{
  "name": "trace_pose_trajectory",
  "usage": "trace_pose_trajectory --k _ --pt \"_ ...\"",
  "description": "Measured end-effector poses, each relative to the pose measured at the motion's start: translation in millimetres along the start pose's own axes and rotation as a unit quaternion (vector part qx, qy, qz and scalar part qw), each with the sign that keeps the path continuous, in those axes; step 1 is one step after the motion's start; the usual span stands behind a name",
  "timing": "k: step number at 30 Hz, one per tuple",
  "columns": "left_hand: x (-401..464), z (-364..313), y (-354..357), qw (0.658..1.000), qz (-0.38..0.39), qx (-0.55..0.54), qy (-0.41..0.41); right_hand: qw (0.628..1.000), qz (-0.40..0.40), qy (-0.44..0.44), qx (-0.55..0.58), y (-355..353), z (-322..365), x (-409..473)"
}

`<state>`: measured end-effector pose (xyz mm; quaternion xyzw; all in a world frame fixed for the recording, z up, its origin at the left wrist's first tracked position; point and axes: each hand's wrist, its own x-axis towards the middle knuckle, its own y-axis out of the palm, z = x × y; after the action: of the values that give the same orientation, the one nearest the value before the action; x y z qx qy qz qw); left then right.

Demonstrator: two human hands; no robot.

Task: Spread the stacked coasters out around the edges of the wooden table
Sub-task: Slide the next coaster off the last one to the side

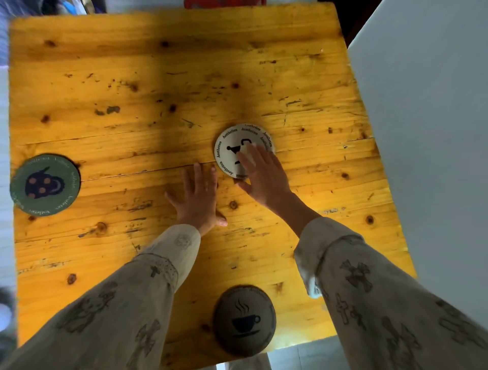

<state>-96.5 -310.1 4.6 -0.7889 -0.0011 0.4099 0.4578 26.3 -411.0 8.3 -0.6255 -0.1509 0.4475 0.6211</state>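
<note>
A white round coaster (232, 148) with black print lies near the middle of the yellow wooden table (158, 79); a second edge shows under its far rim, so it looks stacked. My right hand (264, 174) rests flat on its right part, fingers spread, thumb at its near rim. My left hand (199, 196) lies flat and empty on the wood just left of it. A green coaster (45, 185) sits at the left edge. A grey coaster with a cup drawing (244, 321) sits at the near edge.
A pale grey wall or panel (427, 132) runs along the table's right side. Something red (224, 3) shows beyond the far edge. Blurred items lie past the far left corner.
</note>
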Motion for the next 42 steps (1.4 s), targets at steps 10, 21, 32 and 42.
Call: trace_pose_trajectory --k 10,21,32,42 --pt "-0.9 1.0 -2.3 1.000 0.008 -0.005 -0.003 0.982 -0.178 -0.062 -0.006 -12.6 -28.2 -24.5" --pt "-1.4 -9.8 7.2 0.999 -0.041 0.030 0.021 0.996 -0.082 0.029 0.024 32.4 -115.5 -103.2" --pt "34.7 -91.4 43.3 0.950 -0.212 0.108 0.203 0.982 -0.117 0.144 -0.018 66.8 -152.1 -131.0" --pt "52.4 -119.3 35.8 0.947 -0.229 0.105 0.197 0.980 -0.142 0.139 -0.019 76.5 -154.4 -131.2"
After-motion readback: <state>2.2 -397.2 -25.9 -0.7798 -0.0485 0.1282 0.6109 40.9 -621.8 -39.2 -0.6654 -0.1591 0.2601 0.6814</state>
